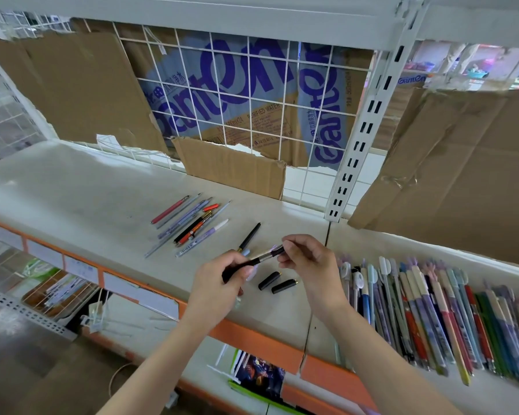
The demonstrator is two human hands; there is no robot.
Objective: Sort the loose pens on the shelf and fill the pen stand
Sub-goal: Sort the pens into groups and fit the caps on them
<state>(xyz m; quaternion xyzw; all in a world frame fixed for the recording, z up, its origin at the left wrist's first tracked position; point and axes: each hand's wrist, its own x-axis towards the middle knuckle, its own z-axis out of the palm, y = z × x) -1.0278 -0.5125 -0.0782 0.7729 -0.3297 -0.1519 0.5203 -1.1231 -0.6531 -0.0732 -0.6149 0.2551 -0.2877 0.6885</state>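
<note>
- While both hands work above the shelf (72, 187), the left hand (219, 283) grips a black pen (259, 260) by its barrel; the right hand (307, 259) pinches the pen's far end.
- Pen looks light, rigid, smooth, probably slippery; mid-barrel is the safest hold.
- Two black caps (277, 282) lie loose just beneath, likely to roll.
- Sorted group of pens (189, 224) lies further back; a dense pen pile (432, 310) sits to the right.
- No pen stand in view.
</note>
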